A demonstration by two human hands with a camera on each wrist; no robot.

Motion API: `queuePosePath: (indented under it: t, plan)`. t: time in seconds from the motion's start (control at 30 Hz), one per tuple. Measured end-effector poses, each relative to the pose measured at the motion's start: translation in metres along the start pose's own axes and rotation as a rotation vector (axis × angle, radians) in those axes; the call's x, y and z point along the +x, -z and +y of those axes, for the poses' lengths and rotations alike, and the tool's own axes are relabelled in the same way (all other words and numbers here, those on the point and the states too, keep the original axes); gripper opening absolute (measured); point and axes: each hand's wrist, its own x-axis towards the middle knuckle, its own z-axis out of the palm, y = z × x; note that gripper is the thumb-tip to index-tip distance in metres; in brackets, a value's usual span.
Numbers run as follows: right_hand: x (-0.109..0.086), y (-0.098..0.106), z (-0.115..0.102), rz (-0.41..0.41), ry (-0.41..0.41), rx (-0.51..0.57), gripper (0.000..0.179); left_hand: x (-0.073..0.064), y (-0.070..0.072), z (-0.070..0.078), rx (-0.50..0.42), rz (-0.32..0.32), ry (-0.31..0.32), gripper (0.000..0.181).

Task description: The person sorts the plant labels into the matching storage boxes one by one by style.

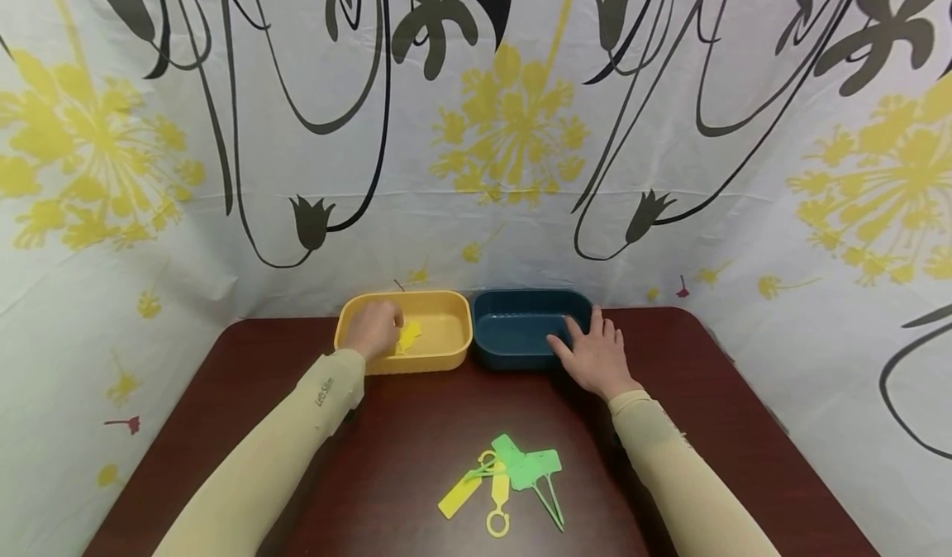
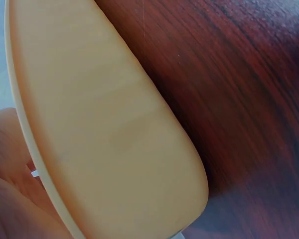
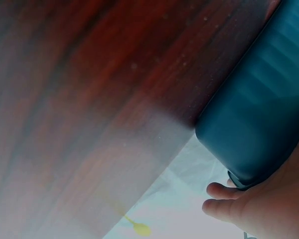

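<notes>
My left hand (image 1: 378, 327) reaches over the left end of the yellow bin (image 1: 435, 365), its fingers bent down inside. Close to the fingertips lies a yellow plastic piece (image 1: 409, 335); whether the fingers pinch it is hidden. The left wrist view shows mostly the bin's outer wall (image 2: 104, 119), with part of the hand behind the rim. With fingers spread, my right hand (image 1: 597, 359) rests at the right end of the dark blue bin (image 1: 513, 360). In the right wrist view its fingers reach past the bin's corner.
Nearer on the dark wooden table (image 1: 402, 458) lies a loose pile of flat plastic tags, green tags (image 1: 524, 468) with thin tails over yellow tags (image 1: 459, 497) with ring ends. The bins stand side by side at the back edge, before a flower-printed cloth (image 1: 446, 243).
</notes>
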Motion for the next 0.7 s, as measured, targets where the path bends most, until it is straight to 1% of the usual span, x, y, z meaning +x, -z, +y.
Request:
queuePosePath:
  t: [0.17, 0.5, 0.7]
  plan:
    - [-0.0028, 0.0038, -0.0056, 0.017, 0.000, -0.004, 0.076, -0.0018, 0.0012, 0.0007, 0.009, 0.006, -0.002, 0.017]
    - [-0.0018, 0.0010, -0.0028, 0.009, 0.000, -0.008, 0.078, -0.0066, 0.0041, 0.0052, 0.008, 0.011, -0.015, 0.014]
    - [0.0005, -0.0011, -0.0009, 0.005, -0.001, -0.012, 0.083, -0.0097, 0.0074, 0.0076, 0.003, 0.038, -0.029, 0.015]
